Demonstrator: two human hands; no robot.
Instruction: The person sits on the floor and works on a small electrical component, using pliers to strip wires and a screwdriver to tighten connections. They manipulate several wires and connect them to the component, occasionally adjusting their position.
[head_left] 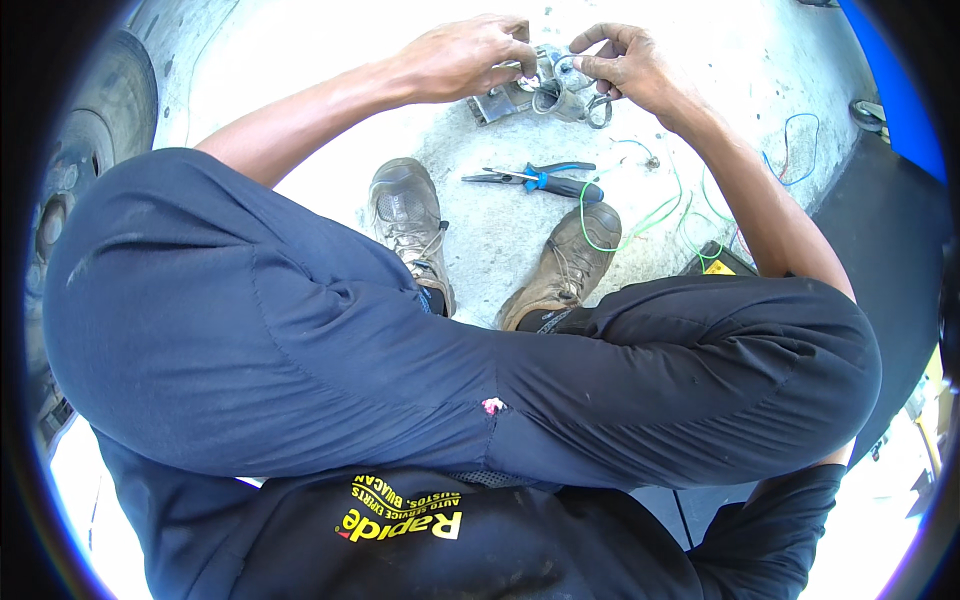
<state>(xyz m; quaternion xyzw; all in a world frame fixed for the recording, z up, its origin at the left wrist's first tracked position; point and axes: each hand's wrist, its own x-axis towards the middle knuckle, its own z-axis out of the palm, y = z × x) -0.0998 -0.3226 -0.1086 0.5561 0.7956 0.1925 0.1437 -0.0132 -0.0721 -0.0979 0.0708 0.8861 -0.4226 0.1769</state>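
Observation:
On the pale concrete floor beyond my shoes sits a grey metal mechanical part with round openings and a flat plate at its left side. My left hand reaches it from the left, fingers curled and thumb close to the fingertips at its upper left edge. From the right comes my right hand, thumb and forefinger brought close together over its upper right. Whatever lies between those fingertips is too small to name. A dark loop hangs at the part's right side, below my right fingers.
Blue-and-black pliers and a dark-handled tool lie crossed between my shoes. Thin green wire loops at the right, near a black-and-yellow object. A wheel stands at the far left.

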